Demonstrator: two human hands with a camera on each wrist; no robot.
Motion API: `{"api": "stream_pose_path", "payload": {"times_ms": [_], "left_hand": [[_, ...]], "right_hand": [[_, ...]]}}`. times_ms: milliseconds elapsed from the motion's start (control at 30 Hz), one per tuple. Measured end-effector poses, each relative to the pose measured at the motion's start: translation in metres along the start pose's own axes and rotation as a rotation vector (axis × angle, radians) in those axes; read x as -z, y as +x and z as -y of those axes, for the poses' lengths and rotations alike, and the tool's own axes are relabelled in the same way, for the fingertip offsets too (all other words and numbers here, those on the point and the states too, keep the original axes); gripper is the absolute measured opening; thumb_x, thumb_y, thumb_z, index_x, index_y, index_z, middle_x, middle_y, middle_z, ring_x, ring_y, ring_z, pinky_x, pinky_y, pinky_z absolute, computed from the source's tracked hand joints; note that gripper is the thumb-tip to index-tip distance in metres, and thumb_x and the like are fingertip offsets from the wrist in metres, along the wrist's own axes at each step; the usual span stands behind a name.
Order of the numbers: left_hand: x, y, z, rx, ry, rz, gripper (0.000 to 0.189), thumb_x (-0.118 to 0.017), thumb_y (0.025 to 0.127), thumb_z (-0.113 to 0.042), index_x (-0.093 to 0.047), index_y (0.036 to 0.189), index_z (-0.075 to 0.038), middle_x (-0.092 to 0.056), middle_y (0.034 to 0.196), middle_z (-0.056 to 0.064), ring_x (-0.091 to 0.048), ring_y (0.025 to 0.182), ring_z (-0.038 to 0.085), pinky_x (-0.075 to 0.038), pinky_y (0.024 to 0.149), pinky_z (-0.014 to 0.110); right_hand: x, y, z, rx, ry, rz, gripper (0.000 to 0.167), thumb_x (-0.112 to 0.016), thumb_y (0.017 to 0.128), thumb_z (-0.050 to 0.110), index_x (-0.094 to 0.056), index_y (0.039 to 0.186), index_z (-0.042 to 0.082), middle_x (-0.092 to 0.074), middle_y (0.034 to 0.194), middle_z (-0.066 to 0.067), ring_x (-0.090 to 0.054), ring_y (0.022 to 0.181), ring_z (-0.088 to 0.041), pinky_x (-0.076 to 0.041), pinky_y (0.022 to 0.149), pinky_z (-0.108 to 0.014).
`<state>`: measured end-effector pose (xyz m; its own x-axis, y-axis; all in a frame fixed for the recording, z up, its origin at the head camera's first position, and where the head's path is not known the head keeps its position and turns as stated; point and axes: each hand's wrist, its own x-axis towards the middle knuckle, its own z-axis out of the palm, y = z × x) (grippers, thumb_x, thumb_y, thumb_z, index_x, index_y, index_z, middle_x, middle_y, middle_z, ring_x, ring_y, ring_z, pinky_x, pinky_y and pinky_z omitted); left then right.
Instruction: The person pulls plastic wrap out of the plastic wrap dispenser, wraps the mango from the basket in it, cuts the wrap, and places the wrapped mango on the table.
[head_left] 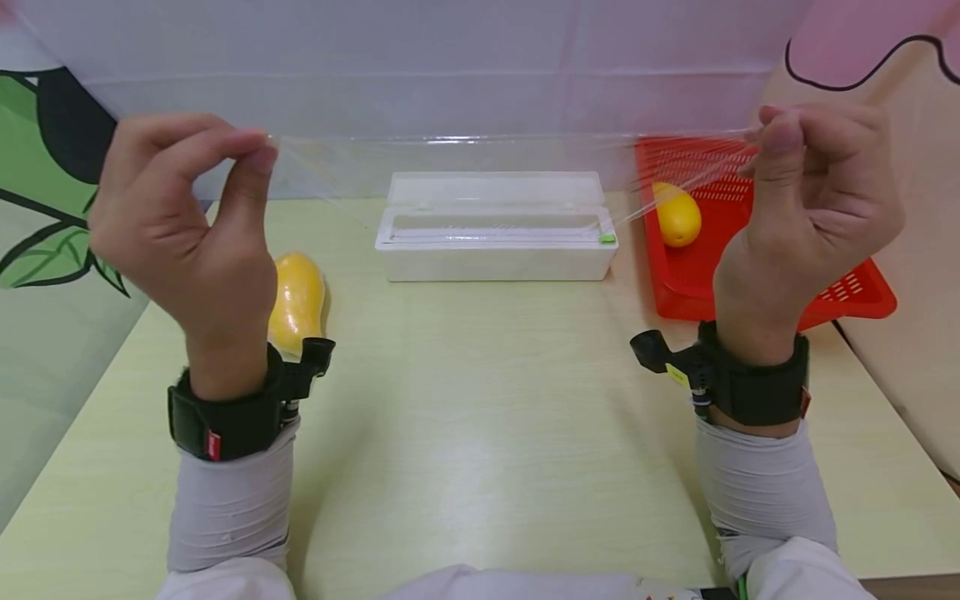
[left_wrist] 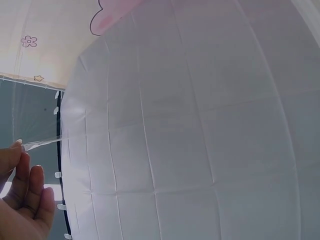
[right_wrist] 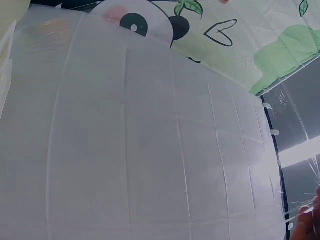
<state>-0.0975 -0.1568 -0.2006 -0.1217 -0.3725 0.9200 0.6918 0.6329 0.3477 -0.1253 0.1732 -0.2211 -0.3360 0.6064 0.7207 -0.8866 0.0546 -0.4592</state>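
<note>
Head view shows a thin, shiny, see-through plastic sheet [head_left: 465, 154] held up in the air between the left hand [head_left: 191, 200] and the right hand [head_left: 817, 192]. Its top edge looks almost straight, and it bunches into little creases near the right hand. It shows above the long white box [head_left: 495, 265] on the table [head_left: 480, 400]. Each hand pinches one end of the sheet with thumb and finger. I cannot tell if the sheet joins the box.
</note>
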Motion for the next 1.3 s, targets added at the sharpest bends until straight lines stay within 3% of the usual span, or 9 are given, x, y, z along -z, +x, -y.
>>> {"api": "stream_pose_path", "payload": {"times_ms": [467, 567, 667, 867, 1067, 1167, 1300], "left_hand": [[0.003, 0.001, 0.000, 0.008, -0.016, 0.013, 0.013, -0.085, 0.079, -0.012, -0.079, 0.076, -0.001, -0.067, 0.075, 0.013, -0.060, 0.079, 0.024, -0.040, 0.074, 0.023], [0.003, 0.001, 0.000, 0.017, -0.054, 0.017, 0.012, -0.085, 0.078, -0.009, -0.078, 0.075, 0.001, -0.066, 0.074, 0.014, -0.060, 0.078, 0.024, -0.041, 0.074, 0.023], [0.004, 0.002, -0.001, 0.058, -0.170, 0.033, 0.013, -0.084, 0.076, 0.000, -0.074, 0.075, 0.008, -0.065, 0.074, 0.016, -0.059, 0.076, 0.023, -0.043, 0.071, 0.023], [0.006, 0.005, -0.006, 0.249, -0.575, 0.078, 0.021, -0.079, 0.069, 0.019, -0.059, 0.073, 0.027, -0.063, 0.075, 0.020, -0.055, 0.074, 0.028, -0.046, 0.067, 0.026], [0.009, 0.008, -0.004, 0.366, -0.753, 0.167, 0.021, -0.076, 0.071, 0.021, -0.057, 0.075, 0.030, -0.066, 0.080, 0.029, -0.062, 0.077, 0.037, -0.054, 0.072, 0.032], [0.012, 0.008, -0.001, 0.427, -0.867, 0.236, 0.021, -0.075, 0.072, 0.021, -0.056, 0.075, 0.031, -0.067, 0.079, 0.031, -0.064, 0.076, 0.041, -0.054, 0.070, 0.034], [0.016, 0.005, 0.004, 0.480, -1.053, 0.394, 0.017, -0.071, 0.072, 0.023, -0.056, 0.073, 0.030, -0.066, 0.076, 0.033, -0.065, 0.074, 0.042, -0.054, 0.069, 0.038]], "right_hand": [[0.001, 0.002, 0.002, -0.005, -0.001, -0.010, 0.010, -0.060, 0.087, -0.016, -0.067, 0.082, -0.012, -0.062, 0.081, -0.019, -0.060, 0.072, -0.026, -0.054, 0.073, -0.031], [0.000, 0.002, 0.001, 0.010, 0.015, 0.000, 0.008, -0.061, 0.088, -0.015, -0.067, 0.083, -0.014, -0.062, 0.080, -0.020, -0.059, 0.070, -0.027, -0.052, 0.071, -0.031], [0.000, 0.001, 0.001, 0.014, 0.061, 0.017, 0.007, -0.061, 0.088, -0.015, -0.067, 0.084, -0.016, -0.062, 0.077, -0.023, -0.060, 0.069, -0.030, -0.053, 0.071, -0.034], [-0.001, -0.001, 0.004, -0.039, 0.130, 0.033, 0.008, -0.059, 0.087, -0.018, -0.065, 0.083, -0.018, -0.062, 0.075, -0.024, -0.062, 0.067, -0.032, -0.055, 0.073, -0.036], [0.000, -0.001, 0.004, -0.084, 0.212, 0.062, 0.007, -0.059, 0.088, -0.018, -0.063, 0.082, -0.019, -0.062, 0.074, -0.025, -0.061, 0.064, -0.030, -0.056, 0.071, -0.034], [0.001, -0.002, 0.003, -0.143, 0.316, 0.118, 0.009, -0.065, 0.086, -0.015, -0.060, 0.083, -0.022, -0.062, 0.073, -0.028, -0.058, 0.061, -0.031, -0.055, 0.068, -0.034], [0.003, -0.005, 0.001, -0.235, 0.479, 0.219, 0.034, -0.080, 0.079, -0.005, -0.055, 0.082, -0.028, -0.060, 0.070, -0.029, -0.055, 0.059, -0.032, -0.052, 0.063, -0.035]]}}
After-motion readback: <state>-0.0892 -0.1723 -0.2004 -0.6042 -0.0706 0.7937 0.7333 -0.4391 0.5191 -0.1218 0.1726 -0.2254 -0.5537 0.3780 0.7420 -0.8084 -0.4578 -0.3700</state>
